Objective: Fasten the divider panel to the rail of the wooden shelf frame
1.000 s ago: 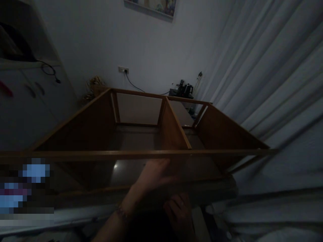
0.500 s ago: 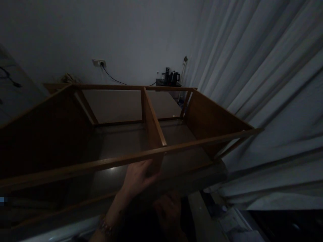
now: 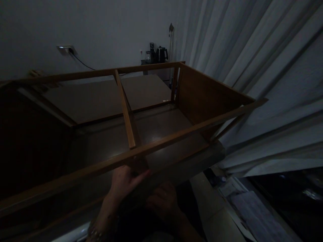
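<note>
A brown wooden cabinet frame (image 3: 202, 97) lies in front of me, open side up, with a centre divider (image 3: 126, 117) splitting it in two. My left hand (image 3: 123, 181) reaches up under the near front rail (image 3: 176, 136), and its fingers grip the lower front end of the divider. My right hand (image 3: 163, 201) sits lower and closer to me in deep shadow, knuckles up and fingers curled; what it holds is hidden. A bracelet shows on my left wrist.
Pale curtains (image 3: 264, 67) hang close along the right. A kettle and small items (image 3: 157, 53) stand on a low surface at the back wall, by a wall socket (image 3: 64, 49) with a cable. Papers (image 3: 247, 205) lie at the lower right.
The view has swung right and down, so the frame now runs diagonally and the left cupboard is out of sight. My left hand stays at the divider's front end with its fingers more closed.
</note>
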Demonstrator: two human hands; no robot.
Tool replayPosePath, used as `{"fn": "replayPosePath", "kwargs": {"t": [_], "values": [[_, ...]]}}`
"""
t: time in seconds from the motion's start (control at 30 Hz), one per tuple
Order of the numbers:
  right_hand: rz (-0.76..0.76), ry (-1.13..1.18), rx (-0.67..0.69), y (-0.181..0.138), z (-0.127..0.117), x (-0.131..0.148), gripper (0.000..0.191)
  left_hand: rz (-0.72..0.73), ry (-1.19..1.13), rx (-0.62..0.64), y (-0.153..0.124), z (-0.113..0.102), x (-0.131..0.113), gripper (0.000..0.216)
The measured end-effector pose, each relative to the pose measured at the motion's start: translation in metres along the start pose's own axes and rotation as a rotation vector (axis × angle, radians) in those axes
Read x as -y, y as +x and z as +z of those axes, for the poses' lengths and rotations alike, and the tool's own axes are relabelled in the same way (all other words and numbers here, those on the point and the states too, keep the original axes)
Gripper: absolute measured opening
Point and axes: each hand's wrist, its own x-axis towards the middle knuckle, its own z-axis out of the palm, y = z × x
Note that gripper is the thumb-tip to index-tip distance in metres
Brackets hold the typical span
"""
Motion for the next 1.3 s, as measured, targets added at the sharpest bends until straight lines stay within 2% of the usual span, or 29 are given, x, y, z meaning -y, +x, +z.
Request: {"fn": "replayPosePath", "kwargs": {"t": [0.13, 0.27, 0.37, 0.5, 0.77, 0.93, 1.07, 1.13, 1.3], "values": [[-0.041, 0.000, 0.075, 0.003, -0.006, -0.004, 0.031, 0.037, 0.070, -0.031, 0.000, -0.001, -0.001, 0.036], [-0.067, -0.020, 0.140, 0.006, -0.014, -0.007, 0.020, 0.020, 0.124, -0.050, 0.000, -0.001, -0.002, 0.034], [-0.084, -0.021, 0.154, 0.001, -0.015, -0.010, 0.014, 0.059, 0.122, -0.047, 0.002, -0.001, -0.001, 0.029], [-0.075, -0.068, 0.073, -0.005, -0.012, -0.010, 0.011, 0.081, 0.111, -0.049, 0.003, -0.003, 0.000, 0.029], [-0.155, -0.057, -0.100, -0.002, 0.005, -0.007, 0.013, 0.067, 0.048, -0.043, 0.000, -0.003, 0.005, 0.026], [-0.074, -0.064, -0.137, -0.010, 0.007, -0.009, 0.023, 0.023, 0.044, -0.033, 0.000, -0.003, 0.004, 0.028], [0.033, 0.046, -0.182, -0.016, 0.013, -0.009, 0.022, -0.003, 0.027, -0.016, 0.000, -0.003, 0.003, 0.027], [0.061, 0.119, -0.134, -0.019, 0.017, -0.009, 0.019, -0.013, 0.006, -0.033, 0.001, -0.002, 0.002, 0.028], [0.006, 0.132, 0.135, -0.025, 0.020, -0.017, 0.017, 0.019, -0.056, -0.068, 0.003, -0.001, 0.001, 0.025]]}}
